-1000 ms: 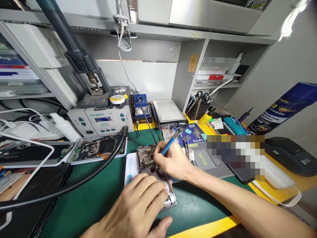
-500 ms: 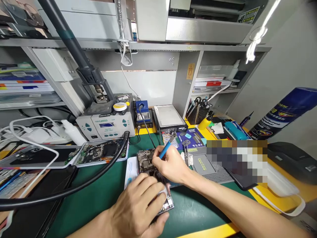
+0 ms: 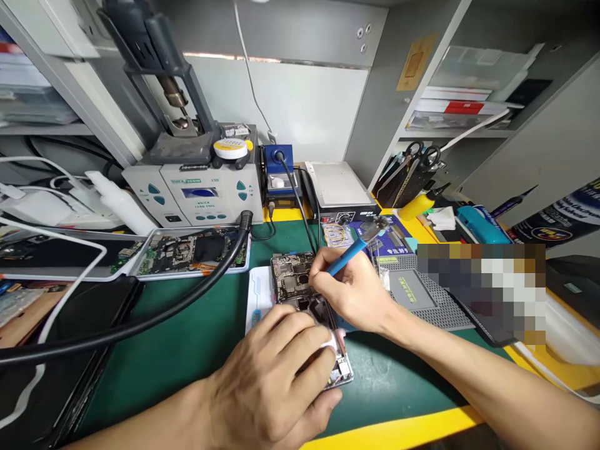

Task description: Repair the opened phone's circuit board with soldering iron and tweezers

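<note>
An opened phone (image 3: 293,281) lies at the middle of the green mat, its dark circuit board bare at the upper end. My left hand (image 3: 281,369) is curled over the phone's lower part, fingers on top and thumb by the near edge, gripping it. In a pen grip, my right hand (image 3: 351,287) holds a blue-handled tool (image 3: 347,255) over the board. The tool's raised upper end is grey and looks bristly; its lower tip is hidden behind my fingers. Under the phone, a white and blue pad (image 3: 256,299) shows at the left.
A thick black hose (image 3: 206,284) crosses the mat on the left, before the hot-air station (image 3: 201,197). Behind the phone stand a blue soldering station (image 3: 279,165) and a flat heating plate (image 3: 340,184). A grey perforated mat (image 3: 450,309) and a dark device (image 3: 490,325) lie right.
The camera view has moved closer and tilted down, shifting the phone and hands slightly rightward in the picture. Both hands keep their holds on the phone and the blue-handled tool.
</note>
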Demonstrator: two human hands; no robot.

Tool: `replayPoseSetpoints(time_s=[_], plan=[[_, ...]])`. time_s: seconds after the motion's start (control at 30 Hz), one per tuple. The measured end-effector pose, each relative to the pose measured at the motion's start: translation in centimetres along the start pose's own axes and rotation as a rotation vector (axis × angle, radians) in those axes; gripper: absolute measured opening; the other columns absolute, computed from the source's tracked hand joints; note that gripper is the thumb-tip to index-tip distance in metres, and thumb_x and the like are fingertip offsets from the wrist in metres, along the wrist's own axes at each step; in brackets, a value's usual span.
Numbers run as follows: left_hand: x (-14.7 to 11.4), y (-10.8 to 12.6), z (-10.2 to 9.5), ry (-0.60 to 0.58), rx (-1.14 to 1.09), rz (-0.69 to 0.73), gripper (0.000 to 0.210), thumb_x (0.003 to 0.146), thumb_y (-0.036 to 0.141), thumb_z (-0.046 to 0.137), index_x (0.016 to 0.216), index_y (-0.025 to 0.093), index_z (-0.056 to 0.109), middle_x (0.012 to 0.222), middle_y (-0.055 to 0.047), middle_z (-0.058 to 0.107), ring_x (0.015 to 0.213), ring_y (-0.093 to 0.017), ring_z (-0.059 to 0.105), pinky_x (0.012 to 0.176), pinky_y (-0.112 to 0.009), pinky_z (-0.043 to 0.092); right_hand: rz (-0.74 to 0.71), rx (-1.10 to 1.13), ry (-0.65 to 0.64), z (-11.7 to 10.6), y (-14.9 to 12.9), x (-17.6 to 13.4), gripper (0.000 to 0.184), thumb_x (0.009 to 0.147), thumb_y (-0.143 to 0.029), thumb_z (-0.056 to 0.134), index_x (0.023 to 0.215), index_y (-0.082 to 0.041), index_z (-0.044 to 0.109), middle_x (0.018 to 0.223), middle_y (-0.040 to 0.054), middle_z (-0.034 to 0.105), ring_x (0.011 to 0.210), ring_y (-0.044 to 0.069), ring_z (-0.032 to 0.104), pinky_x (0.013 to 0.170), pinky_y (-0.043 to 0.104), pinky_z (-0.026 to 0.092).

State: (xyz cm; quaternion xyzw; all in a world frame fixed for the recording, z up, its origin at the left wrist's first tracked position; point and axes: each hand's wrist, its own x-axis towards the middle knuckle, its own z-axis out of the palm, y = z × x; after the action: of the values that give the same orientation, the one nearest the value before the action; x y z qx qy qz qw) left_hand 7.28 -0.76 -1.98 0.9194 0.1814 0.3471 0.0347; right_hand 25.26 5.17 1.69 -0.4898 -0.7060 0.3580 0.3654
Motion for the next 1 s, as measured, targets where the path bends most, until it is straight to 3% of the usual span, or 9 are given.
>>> replayPoseSetpoints(time_s=[0.5, 1.0], plan=[[0.26, 0.16, -0.36, 0.009, -0.015, -0.052, 0.019, 0.091, 0.020, 0.063, 0.104, 0.007, 0.069, 0.101, -0.011, 0.070, 0.097, -0.027, 0.060, 0.088, -0.046, 0.047, 0.004, -0.040, -0.014, -0.13, -0.22, 0.01, 0.013, 0.077, -0.022, 0.049, 0.068, -0.018, 0.057, 0.060, -0.0040, 0.051, 0.056, 0.011, 0.042, 0.049, 0.027, 0.028], [0.46, 0.26, -0.38, 0.006, -0.014, -0.050, 0.017, 0.090, 0.020, 0.062, 0.103, 0.010, 0.069, 0.100, -0.010, 0.070, 0.095, -0.026, 0.060, 0.084, -0.044, 0.049, -0.015, -0.014, 0.002, -0.04, -0.38, -0.14, 0.011, 0.075, -0.020, 0.051, 0.067, -0.018, 0.058, 0.059, -0.0037, 0.055, 0.055, 0.010, 0.045, 0.050, 0.025, 0.033]])
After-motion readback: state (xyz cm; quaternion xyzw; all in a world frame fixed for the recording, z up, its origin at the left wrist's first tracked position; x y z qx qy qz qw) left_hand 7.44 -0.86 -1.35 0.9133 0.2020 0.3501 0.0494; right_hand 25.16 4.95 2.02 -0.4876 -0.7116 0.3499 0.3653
